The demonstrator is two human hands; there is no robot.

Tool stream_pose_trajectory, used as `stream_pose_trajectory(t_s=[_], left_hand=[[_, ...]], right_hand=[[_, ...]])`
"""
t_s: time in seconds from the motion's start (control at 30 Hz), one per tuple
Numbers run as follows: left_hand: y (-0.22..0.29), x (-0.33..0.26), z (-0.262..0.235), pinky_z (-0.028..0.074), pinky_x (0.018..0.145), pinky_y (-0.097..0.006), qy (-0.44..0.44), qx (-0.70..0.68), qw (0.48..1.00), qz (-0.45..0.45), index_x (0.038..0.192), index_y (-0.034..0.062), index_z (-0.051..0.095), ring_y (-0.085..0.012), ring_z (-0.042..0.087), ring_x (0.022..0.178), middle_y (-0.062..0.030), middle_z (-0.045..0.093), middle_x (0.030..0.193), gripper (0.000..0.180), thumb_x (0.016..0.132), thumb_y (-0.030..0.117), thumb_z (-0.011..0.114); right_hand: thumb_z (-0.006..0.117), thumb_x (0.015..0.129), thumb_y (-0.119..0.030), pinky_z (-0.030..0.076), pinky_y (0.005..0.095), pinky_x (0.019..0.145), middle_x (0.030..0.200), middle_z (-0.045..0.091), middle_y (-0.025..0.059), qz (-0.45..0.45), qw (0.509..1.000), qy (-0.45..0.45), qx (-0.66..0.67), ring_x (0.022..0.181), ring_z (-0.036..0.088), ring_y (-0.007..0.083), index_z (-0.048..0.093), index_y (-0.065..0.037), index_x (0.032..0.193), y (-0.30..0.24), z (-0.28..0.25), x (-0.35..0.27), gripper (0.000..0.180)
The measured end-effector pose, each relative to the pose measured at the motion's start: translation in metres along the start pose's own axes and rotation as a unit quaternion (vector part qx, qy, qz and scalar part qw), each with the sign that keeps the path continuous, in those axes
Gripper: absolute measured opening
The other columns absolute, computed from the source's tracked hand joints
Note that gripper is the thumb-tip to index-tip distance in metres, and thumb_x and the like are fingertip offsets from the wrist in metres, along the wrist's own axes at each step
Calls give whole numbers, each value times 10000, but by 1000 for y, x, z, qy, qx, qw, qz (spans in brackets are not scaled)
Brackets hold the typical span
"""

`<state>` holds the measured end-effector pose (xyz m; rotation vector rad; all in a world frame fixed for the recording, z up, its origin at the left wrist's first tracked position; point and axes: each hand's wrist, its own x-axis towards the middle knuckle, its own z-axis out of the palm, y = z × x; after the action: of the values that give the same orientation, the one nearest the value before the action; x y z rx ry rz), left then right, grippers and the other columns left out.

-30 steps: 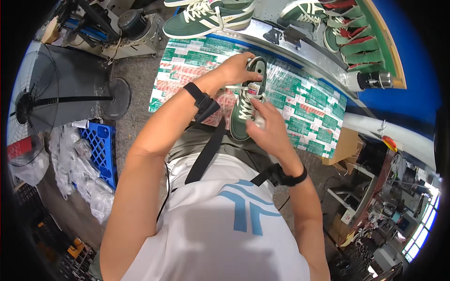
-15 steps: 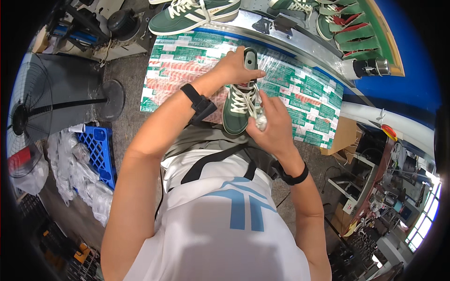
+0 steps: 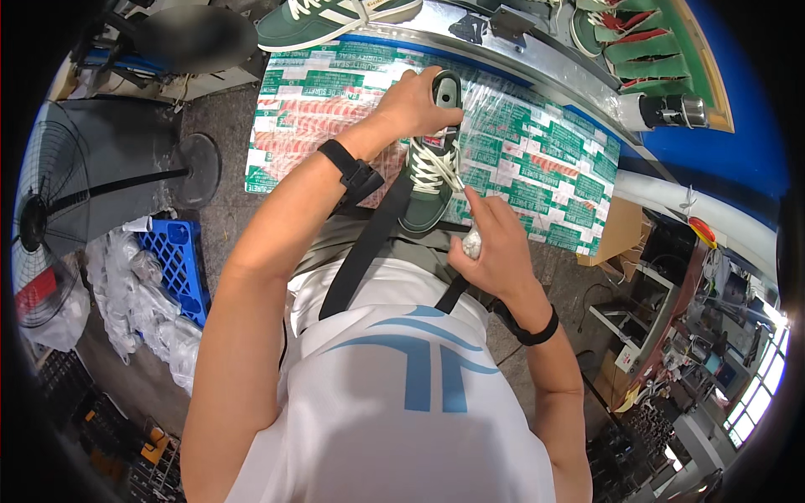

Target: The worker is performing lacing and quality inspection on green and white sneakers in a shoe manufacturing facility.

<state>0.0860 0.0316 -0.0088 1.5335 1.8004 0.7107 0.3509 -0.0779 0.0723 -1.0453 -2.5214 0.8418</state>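
A green sneaker (image 3: 424,206) with cream laces (image 3: 432,170) lies toe toward me at the near edge of a surface covered in green-and-white printed tape (image 3: 537,180). My left hand (image 3: 411,102) is wrapped round its heel end, thumb across the collar opening. My right hand (image 3: 501,250) is at the shoe's right side, its fingers curled round a small white wad (image 3: 472,244), perhaps cloth. The right index fingertip is by the loose lace at the shoe's edge; whether it grips the lace I cannot tell.
Beyond the surface runs a metal rail (image 3: 470,27), with another green sneaker (image 3: 323,23) at the far left. Green shoe parts (image 3: 646,54) sit in a rack at far right. A standing fan (image 3: 38,222) and a blue plastic crate (image 3: 176,260) are at left, an open carton (image 3: 616,228) at right.
My right hand has drawn back toward my body, and its index fingertip is lower along the shoe's side. My left hand and the shoe sit slightly farther from me.
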Motion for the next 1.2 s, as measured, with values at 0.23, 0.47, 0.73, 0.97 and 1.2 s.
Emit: stream_pose_trajectory(t_s=[0.23,0.47,0.73,0.97,1.2], left_hand=[[-18,-14,-18,609,912,-345,-13,-193,981,-20,1561,-12,621,-216,761,1033,-156,778,1264,763,894,252,884],[-27,-14,-15,625,925,-372,40,-210,977,4,1489,30,694,-256,789,1029,-186,774,1237,741,823,281,902],[12,-8,5,562,1115,-532,44,40,998,-32,1626,94,580,-459,639,1369,-278,636,1443,938,829,526,820],[10,-10,11,575,1099,-486,75,36,996,-17,1589,87,625,-450,704,1273,-288,698,1352,872,859,511,843],[3,-6,3,542,1155,-473,64,39,997,9,1576,41,627,-423,681,1323,-277,712,1383,859,869,470,859]], right_hand=[[844,813,-187,543,496,899,1124,638,220,-14,994,66,-81,1027,654,407,605,80,1498,4,15,25,773],[845,784,-184,552,491,959,1156,663,222,-32,999,-27,7,1073,668,409,599,68,1548,-27,-29,-14,841],[852,806,-177,570,480,903,1122,681,212,54,996,17,73,1016,683,402,638,79,1473,-3,-14,-10,746],[846,818,-180,549,477,858,1078,655,207,27,994,92,58,984,661,400,644,79,1437,10,19,26,701],[843,807,-165,539,487,938,1156,645,215,20,999,-7,-28,1062,652,410,572,60,1570,-12,-5,-17,840]])
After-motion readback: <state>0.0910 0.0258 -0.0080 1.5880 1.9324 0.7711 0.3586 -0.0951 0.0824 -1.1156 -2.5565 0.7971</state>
